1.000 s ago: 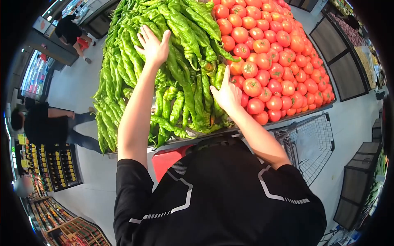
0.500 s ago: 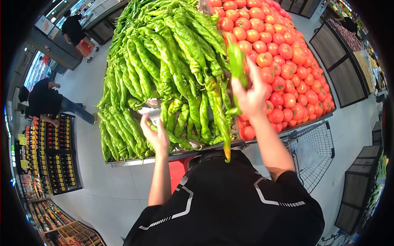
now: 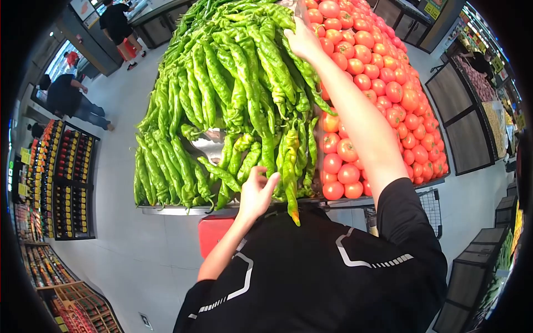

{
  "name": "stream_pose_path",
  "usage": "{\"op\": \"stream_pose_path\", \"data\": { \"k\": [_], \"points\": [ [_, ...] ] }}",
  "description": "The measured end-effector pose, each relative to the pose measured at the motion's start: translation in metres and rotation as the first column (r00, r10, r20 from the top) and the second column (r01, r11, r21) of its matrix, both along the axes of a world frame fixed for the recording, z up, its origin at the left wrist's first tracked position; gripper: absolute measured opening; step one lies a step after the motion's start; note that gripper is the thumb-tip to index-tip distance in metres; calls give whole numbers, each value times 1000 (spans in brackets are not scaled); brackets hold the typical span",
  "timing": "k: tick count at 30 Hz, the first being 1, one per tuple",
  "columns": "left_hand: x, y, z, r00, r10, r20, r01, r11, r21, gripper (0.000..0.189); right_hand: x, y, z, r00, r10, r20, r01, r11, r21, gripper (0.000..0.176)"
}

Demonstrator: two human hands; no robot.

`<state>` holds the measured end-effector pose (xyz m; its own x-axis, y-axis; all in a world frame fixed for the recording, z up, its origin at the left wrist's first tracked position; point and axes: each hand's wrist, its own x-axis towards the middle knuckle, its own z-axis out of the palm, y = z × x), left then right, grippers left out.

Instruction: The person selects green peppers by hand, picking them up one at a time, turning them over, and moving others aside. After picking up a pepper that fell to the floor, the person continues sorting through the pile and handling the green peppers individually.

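Since half a second ago our right hand [image 3: 302, 40] has gone from holding one pepper up near our chest to stretching far forward, and our left hand [image 3: 255, 193] has slid to the right along the front of the heap. That right hand now lies palm down on the far top of the heap of long, wrinkled green peppers [image 3: 222, 94], just where they meet the pile of round red tomatoes [image 3: 383, 77] on its right side. Its fingers are hidden among the peppers, so we cannot tell whether it grips one or rests loose. Our left hand is close to our body at the near edge of the heap, thumb up and fingers curled into the front row of peppers; whether they close on one, we cannot tell. Just right of this hand hangs a long green pepper with an orange tip [image 3: 291, 183], its point dangling past the shiny metal rim of the display stand [image 3: 166, 210]. Below the left hand sits a red plastic crate [image 3: 214, 232], and below our right elbow shows a wire shopping cart [image 3: 430, 206]. Well to the left of both hands stand dark shelves of bottles [image 3: 69, 177] and a person in black [image 3: 66, 95].
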<state>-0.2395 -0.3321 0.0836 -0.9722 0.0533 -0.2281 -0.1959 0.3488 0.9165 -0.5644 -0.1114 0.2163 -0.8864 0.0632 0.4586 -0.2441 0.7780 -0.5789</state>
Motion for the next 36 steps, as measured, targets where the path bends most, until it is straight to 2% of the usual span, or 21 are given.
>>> {"op": "stream_pose_path", "data": {
  "k": [2, 4, 5, 6, 7, 8, 10, 11, 14, 17, 19, 20, 22, 24, 26, 28, 30, 32, 33, 34, 36],
  "points": [
    [-13, 16, 0, 975, -156, 156, 137, 983, 125, 75, 6, 2, 9, 998, 24, 60, -24, 1000, 0, 60],
    [-21, 32, 15, 941, -268, 206, 286, 956, -59, 77, 30, -2, 15, 976, -210, -66, 220, 924, 314, 53],
    [-15, 41, 7, 939, -273, 211, 291, 954, -64, 77, 40, -2, 19, 975, -216, -61, 224, 924, 310, 53],
    [-12, 50, -6, 948, -208, 241, 138, 951, 277, 74, 45, -2, 27, 977, -210, 44, 194, 952, 238, 52],
    [-13, 55, -9, 945, -157, 286, -40, 815, 578, 73, 44, -1, 32, 971, -192, 143, 169, 972, 163, 51],
    [-15, 54, -12, 946, -159, 282, -35, 815, 578, 73, 42, -2, 29, 971, -195, 139, 172, 972, 162, 51],
    [-15, 49, -12, 910, -214, 356, -108, 705, 701, 85, 32, -6, 10, 997, -64, -41, 65, 998, 24, 48],
    [-18, 45, -11, 907, -259, 332, -69, 688, 723, 84, 30, -9, 2, 994, -97, -53, 101, 991, 86, 45],
    [-23, 28, -3, 842, -446, 304, -45, 503, 863, 46, 36, -8, -10, 984, -128, -125, 147, 976, 161, 43],
    [-33, 4, 22, 800, -521, 296, 182, 682, 708, 30, 39, 1, -6, 995, -48, -89, 71, 959, 275, 46],
    [-37, -16, 26, 767, -607, 209, 378, 690, 617, 32, 49, 6, 4, 997, 8, 77, -35, 937, 348, 52],
    [-38, -23, 26, 767, -622, 158, 453, 699, 553, 32, 47, 11, 1, 993, 113, 42, -121, 919, 376, 55],
    [-41, -25, 31, 771, -623, 133, 443, 674, 592, 32, 56, 10, 7, 989, 63, 133, -108, 924, 366, 57],
    [-44, -26, 32, 777, -622, 96, 364, 568, 738, 32, 50, 11, 6, 984, 48, 173, -102, 941, 323, 62],
    [-52, -17, 29, 818, -573, 48, 328, 533, 780, 36, 42, 12, 3, 996, 7, 87, -31, 961, 276, 67],
    [-50, -5, 44, 916, -395, 67, 152, 498, 854, 36, 62, 16, 17, 1000, -8, 15, 5, 978, 210, 67],
    [-58, -8, 37, 975, -221, 17, 86, 446, 891, 39, 95, 25, 25, 986, -51, -158, -1, 950, -313, 50],
    [-58, 1, 54, 995, 92, -29, -25, 532, 846, 40, 150, 27, 10, 961, 62, -271, -200, 833, -516, 38],
    [-61, 0, 60, 978, 93, -185, 102, 563, 820, 41, 185, 4, -7, 952, 223, -211, -305, 775, -553, 31],
    [-69, 0, 63, 951, 124, -283, 130, 670, 731, 42, 216, -18, -26, 873, 482, -72, -413, 652, -636, 43],
    [-72, 15, 88, 985, 105, -133, 58, 530, 846, 49, 270, -49, -18, 706, 702, 94, -592, 658, -465, 62]
  ]
}}
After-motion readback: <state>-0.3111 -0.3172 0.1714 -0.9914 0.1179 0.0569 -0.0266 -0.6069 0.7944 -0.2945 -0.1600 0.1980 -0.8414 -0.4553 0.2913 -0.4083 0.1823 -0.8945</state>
